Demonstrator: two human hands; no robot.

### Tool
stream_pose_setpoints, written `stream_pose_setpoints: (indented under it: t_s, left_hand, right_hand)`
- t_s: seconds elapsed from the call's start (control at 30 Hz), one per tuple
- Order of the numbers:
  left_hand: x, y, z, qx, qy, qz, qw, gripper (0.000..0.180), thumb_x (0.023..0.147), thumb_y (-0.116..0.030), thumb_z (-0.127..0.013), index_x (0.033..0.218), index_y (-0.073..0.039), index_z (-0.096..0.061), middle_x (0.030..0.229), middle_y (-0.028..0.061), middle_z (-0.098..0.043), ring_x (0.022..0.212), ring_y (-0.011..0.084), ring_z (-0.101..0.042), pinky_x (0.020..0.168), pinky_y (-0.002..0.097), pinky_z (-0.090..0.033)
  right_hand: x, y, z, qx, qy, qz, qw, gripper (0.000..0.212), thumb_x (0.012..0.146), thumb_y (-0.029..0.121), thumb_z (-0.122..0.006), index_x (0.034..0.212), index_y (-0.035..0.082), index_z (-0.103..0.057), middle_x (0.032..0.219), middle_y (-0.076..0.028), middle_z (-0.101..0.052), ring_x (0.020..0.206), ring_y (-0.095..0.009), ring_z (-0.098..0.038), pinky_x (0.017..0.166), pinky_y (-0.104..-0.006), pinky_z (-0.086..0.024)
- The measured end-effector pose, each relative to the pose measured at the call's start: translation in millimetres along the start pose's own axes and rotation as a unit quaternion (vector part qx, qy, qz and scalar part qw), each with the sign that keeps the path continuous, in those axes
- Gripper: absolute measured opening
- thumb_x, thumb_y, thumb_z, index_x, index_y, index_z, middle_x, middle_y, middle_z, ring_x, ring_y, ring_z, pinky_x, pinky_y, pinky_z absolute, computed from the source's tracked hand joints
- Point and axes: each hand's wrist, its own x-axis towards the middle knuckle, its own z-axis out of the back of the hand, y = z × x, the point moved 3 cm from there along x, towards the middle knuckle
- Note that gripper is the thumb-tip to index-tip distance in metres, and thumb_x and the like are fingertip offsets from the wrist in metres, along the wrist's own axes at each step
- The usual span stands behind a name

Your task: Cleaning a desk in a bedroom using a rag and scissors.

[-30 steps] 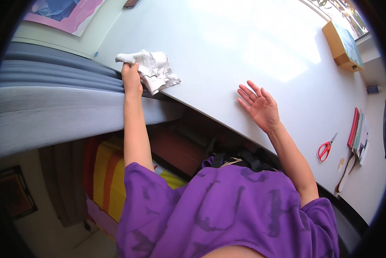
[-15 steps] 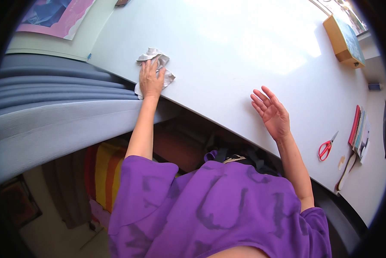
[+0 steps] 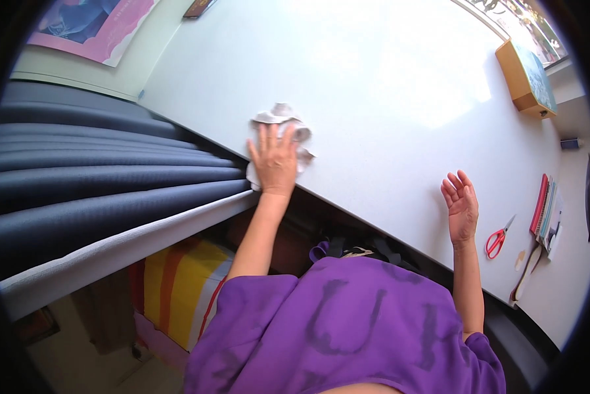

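My left hand (image 3: 275, 167) lies flat with spread fingers on a crumpled whitish cloth (image 3: 276, 117), pressing it to the white tabletop (image 3: 367, 151) at the near edge. Part of the cloth hangs over that edge, and the palm covers its middle. To the right, my right hand (image 3: 462, 207) is raised over the table with nothing in it, its fingers loosely bent and apart from the thumb. Nearest to it are red-handled scissors (image 3: 496, 243) on the table.
Books (image 3: 544, 210) and a strap (image 3: 525, 279) lie right of the scissors. A yellowish box (image 3: 521, 79) stands far right, a small dark-blue item (image 3: 571, 143) beyond. Blue-grey curtain folds (image 3: 111, 171) border the left edge. A dark brown object (image 3: 196, 8) sits far left.
My left hand has slid right and nearer along the table edge, taking the cloth with it. My right hand has moved right and nearer, toward the scissors.
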Motion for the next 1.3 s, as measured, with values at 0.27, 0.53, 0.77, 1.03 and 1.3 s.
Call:
stream_pose_setpoints:
  t_s: [0.27,0.53,0.77,1.03,1.3]
  left_hand:
    - [125.9,185.9,-39.7,0.104,-0.016,0.239,0.965,0.044,0.097,-0.042,-0.043,0.136,-0.023,-0.050,0.142,0.0092,-0.044,0.135,0.0382,-0.034,0.105,0.0588,-0.030]
    - [200.2,10.9,-79.0,0.024,-0.043,-0.038,0.998,0.042,0.094,-0.041,-0.048,0.134,-0.027,-0.050,0.139,0.0083,-0.048,0.131,0.0349,-0.040,0.109,0.0463,-0.031]
    - [29.5,-213.0,-10.6,-0.251,0.059,-0.341,0.904,0.040,0.086,-0.032,-0.064,0.124,-0.021,-0.061,0.135,0.0122,-0.050,0.132,0.0366,-0.038,0.110,0.0501,-0.029]
    - [-47.7,-95.8,18.4,-0.148,0.061,-0.226,0.961,0.045,0.085,-0.026,-0.064,0.128,-0.017,-0.057,0.139,0.0111,-0.046,0.134,0.0349,-0.037,0.109,0.0531,-0.030]
    - [26.1,84.1,-14.8,-0.109,-0.022,-0.013,0.994,0.038,0.092,-0.020,-0.056,0.129,-0.011,-0.055,0.138,0.0215,-0.047,0.129,0.0425,-0.039,0.108,0.0477,-0.032]
  right_hand:
    - [-46.9,-15.3,9.8,-0.010,-0.026,-0.039,0.999,0.045,0.096,0.026,-0.048,0.133,0.000,-0.044,0.122,-0.014,-0.058,0.112,-0.024,-0.058,0.102,-0.0377,-0.043]
    - [-26.8,1.0,1.9,-0.476,-0.073,0.162,0.861,0.036,0.092,0.009,-0.053,0.128,0.004,-0.053,0.130,-0.013,-0.054,0.124,-0.026,-0.051,0.106,-0.0352,-0.038]
    - [36.4,1.4,47.0,-0.554,-0.168,0.200,0.791,0.041,0.095,0.020,-0.054,0.133,0.007,-0.050,0.141,-0.015,-0.045,0.134,-0.031,-0.039,0.111,-0.0408,-0.029]
    - [79.8,-11.6,-2.0,-0.710,-0.224,0.058,0.665,0.073,0.093,0.055,-0.044,0.149,0.011,-0.029,0.153,-0.028,-0.014,0.144,-0.042,-0.001,0.112,-0.0600,0.004]
    - [16.0,-77.5,-174.9,-0.697,0.130,0.267,0.653,0.065,0.091,0.054,-0.047,0.143,0.016,-0.040,0.152,-0.022,-0.025,0.143,-0.042,-0.013,0.113,-0.0613,-0.004]
